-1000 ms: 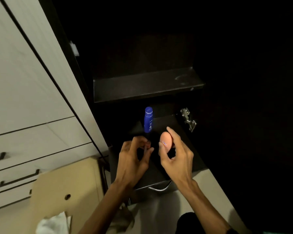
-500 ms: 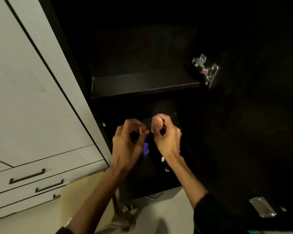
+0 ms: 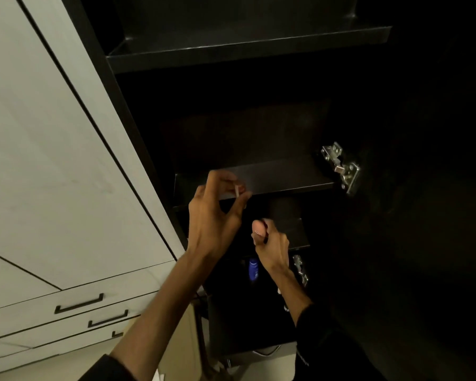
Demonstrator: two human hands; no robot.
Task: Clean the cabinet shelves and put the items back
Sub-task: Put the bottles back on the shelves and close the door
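Note:
The dark cabinet stands open with black shelves: a high one [image 3: 248, 52], a middle one [image 3: 280, 174] and a lower one [image 3: 291, 232]. My left hand [image 3: 217, 215] is raised at the middle shelf's front edge and pinches a small thin pale object between thumb and fingertips. My right hand [image 3: 271, 243] sits lower, in front of the lower shelf, and grips a small pink egg-shaped item [image 3: 259, 229]. A blue bottle [image 3: 253, 270] stands upright on the shelf below, partly hidden by my right wrist.
White cabinet doors and drawers with dark handles [image 3: 79, 305] fill the left. Metal hinges [image 3: 341, 166] [image 3: 300, 269] sit on the cabinet's right side. A cardboard box [image 3: 182, 347] lies below my left arm. The right side is dark.
The view tilted upward, revealing a higher shelf. My left hand rose to the middle shelf's edge. My right hand stayed lower with the pink item, and the blue bottle is now below it.

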